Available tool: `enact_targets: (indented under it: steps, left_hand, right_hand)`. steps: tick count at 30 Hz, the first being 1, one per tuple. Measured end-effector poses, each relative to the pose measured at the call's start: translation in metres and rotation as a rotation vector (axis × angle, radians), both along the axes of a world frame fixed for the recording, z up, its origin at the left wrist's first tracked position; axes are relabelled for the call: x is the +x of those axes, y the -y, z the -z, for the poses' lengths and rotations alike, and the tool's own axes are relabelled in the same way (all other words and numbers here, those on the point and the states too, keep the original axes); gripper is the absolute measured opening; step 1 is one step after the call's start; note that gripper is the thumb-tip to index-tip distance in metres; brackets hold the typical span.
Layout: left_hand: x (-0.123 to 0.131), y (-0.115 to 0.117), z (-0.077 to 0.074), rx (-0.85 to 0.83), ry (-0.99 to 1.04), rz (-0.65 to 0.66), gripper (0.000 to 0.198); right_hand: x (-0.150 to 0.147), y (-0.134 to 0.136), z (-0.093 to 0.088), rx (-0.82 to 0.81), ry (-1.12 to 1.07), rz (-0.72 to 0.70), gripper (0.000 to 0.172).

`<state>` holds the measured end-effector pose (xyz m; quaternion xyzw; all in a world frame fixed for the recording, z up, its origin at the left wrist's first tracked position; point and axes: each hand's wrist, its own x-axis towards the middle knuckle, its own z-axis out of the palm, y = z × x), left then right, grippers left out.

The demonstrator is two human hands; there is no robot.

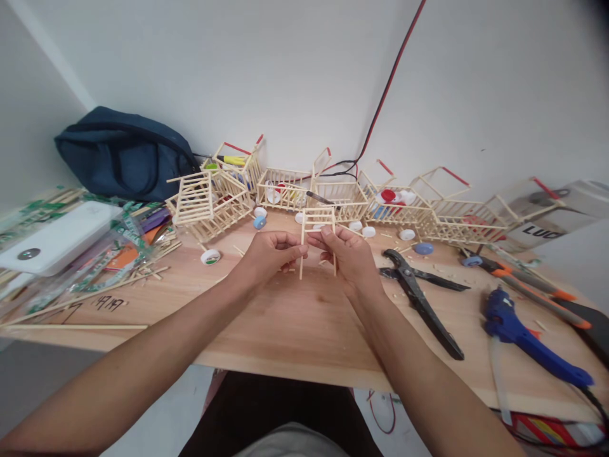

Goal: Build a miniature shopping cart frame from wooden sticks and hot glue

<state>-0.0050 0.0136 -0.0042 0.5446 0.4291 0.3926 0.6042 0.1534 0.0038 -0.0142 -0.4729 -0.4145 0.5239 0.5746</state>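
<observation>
Both my hands hold up a small frame of thin wooden sticks (302, 260) over the middle of the table. Two long sticks run down its sides, and short crosspieces join them near the top. My left hand (273, 254) pinches the left upright between thumb and fingertips. The fingers of my right hand (349, 254) close on the right side and a crosspiece. Just behind stand several little stick-built carts (345, 197), some with red handles and bottle-cap wheels. A stick panel with crosspieces (194, 198) rests on the leftmost cart.
To the right lie black pliers (419, 298), a blue glue gun (533, 339) and orange-handled tools (537, 285). On the left are a white power bank (61, 235), packaged sticks (95, 279) and a dark blue bag (128, 155). A red-black cable (390, 82) hangs along the wall.
</observation>
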Motion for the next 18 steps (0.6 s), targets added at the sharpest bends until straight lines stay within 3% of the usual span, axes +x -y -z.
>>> enact_targets:
  steps: [18]
  left_hand:
    - [-0.0021,-0.002,0.004,-0.059,-0.002,-0.004,0.026]
  right_hand:
    - [-0.0024,0.0012,0.0014,0.023,0.077,0.013,0.029]
